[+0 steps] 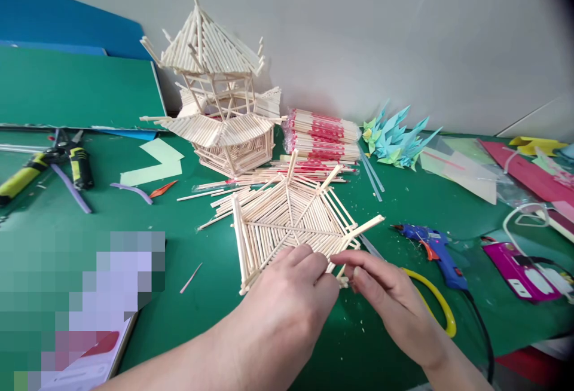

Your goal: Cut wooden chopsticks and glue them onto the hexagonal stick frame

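A hexagonal roof frame of thin wooden sticks (287,223) lies on the green table, with radial ribs and short sticks jutting from its corners. At its near edge my left hand (291,301) is closed, fingers curled down over the sticks; its fingertips are hidden. Close beside it, my right hand (390,301) bends its thumb and fingers around the near right corner. What those fingers pinch is too small or hidden to make out. Behind the frame stands a stick pagoda (224,122) with two roof tiers and a tall spire.
Bundled sticks (323,134) in red-marked wrapping lie by the wall, near blue folded paper (399,137). On the right are a blue glue gun (434,250) and a magenta power strip (522,271). Yellow-handled pliers (81,167) lie at left, above a partly blurred phone (103,343).
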Demonstrator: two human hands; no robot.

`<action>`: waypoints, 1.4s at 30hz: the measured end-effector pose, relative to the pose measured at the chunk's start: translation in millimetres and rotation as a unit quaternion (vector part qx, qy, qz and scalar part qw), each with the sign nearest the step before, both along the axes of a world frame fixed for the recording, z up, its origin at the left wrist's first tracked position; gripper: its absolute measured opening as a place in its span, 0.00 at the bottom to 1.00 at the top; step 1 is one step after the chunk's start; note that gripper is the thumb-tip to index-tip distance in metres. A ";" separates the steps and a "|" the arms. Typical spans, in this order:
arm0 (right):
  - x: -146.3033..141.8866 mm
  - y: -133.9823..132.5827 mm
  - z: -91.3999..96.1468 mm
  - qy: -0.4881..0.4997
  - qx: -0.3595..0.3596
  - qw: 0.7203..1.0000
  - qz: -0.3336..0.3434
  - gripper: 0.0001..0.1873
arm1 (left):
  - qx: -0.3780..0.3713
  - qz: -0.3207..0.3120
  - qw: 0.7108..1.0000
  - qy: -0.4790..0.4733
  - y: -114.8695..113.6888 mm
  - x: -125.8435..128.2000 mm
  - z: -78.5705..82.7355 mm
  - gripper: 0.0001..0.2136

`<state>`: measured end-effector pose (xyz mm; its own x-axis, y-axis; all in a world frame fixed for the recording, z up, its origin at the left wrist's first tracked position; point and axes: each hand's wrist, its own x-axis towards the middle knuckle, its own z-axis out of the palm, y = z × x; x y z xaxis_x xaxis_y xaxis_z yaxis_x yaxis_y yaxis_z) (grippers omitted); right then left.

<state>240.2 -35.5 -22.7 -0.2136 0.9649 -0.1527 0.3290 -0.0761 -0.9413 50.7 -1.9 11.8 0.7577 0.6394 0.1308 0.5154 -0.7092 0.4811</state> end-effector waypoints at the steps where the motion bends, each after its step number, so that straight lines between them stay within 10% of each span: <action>1: -0.6 -1.2 -2.0 0.008 -0.011 1.000 -0.024 0.09 | 0.000 0.002 1.000 0.003 0.7 0.1 0.3 0.10; 9: -4.5 -11.5 -12.7 0.021 0.035 0.995 -0.091 0.20 | 0.020 -0.014 0.999 -0.020 4.5 0.2 -6.6 0.11; 15: -1.9 -15.1 -18.0 0.032 0.112 0.989 -0.087 0.03 | 0.009 0.000 1.000 0.008 -1.2 0.4 -2.4 0.12; 42: -5.6 -2.5 -27.6 0.029 0.225 0.973 -0.045 0.12 | 0.081 -0.032 0.996 -0.032 0.3 4.7 -12.6 0.09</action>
<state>234.6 -38.0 -50.3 -0.1217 0.9465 0.2988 0.2857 0.3217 -0.9027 55.4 -1.6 -0.8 0.7836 0.5563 0.2766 0.4384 -0.8106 0.3881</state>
